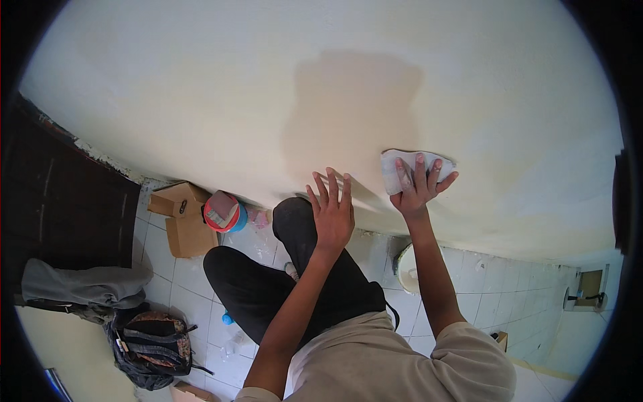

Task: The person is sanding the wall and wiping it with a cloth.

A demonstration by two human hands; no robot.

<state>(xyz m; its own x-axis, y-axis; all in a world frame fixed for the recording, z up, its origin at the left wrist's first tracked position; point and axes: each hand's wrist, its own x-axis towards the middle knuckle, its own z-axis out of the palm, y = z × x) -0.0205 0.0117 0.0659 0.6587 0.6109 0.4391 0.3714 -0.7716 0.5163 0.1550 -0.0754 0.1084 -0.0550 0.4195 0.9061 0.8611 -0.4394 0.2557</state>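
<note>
My right hand [415,188] presses a whitish, dust-covered sheet of what looks like sandpaper [391,173] flat against the pale painted wall [211,115]. Its fingers are spread over the sheet, and white dust coats them. The sheet's upper edge curls slightly off the wall. To the left and a little lower, my left hand [332,216] holds nothing, with its fingers apart. Its fingertips are close to the wall; whether they touch it I cannot tell. A large shadow falls on the wall above both hands.
By the wall's foot stand an open cardboard box [188,236], a red-and-blue bucket [240,221] with sheets on top and a white bucket [409,269]. A backpack [155,341] and grey cloth [85,284] lie left, near a dark door [75,196]. White tiles [193,301] cover the floor.
</note>
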